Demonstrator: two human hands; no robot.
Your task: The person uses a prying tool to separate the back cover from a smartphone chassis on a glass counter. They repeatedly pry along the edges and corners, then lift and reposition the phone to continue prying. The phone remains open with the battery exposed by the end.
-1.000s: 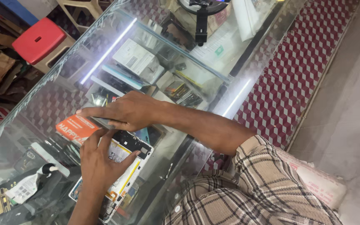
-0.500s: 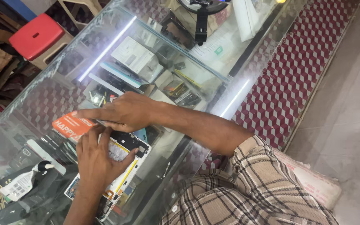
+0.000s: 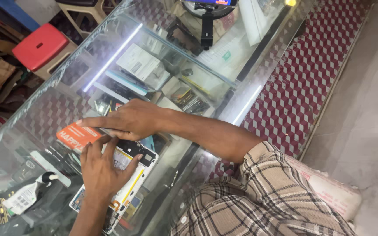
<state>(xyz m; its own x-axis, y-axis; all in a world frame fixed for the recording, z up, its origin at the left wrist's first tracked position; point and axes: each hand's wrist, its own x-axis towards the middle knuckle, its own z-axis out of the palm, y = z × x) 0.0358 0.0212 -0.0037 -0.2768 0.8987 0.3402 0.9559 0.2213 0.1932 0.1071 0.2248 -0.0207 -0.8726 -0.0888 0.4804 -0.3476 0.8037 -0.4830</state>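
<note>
Left fingers (image 3: 110, 146) now atop tablet (image 3: 127, 183)

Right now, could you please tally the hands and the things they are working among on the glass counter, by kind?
Hands: 2 (left hand, right hand)
Opened tablet: 1
Orange card: 1
White glue tube: 1
Total: 5

A glass counter (image 3: 44, 109) shows white boxes (image 3: 143, 65) on the shelf inside — an orange card (image 3: 76, 134) and a small white bottle (image 3: 25, 196) lie on top. Beyond stands a red stool (image 3: 39, 46).
</note>
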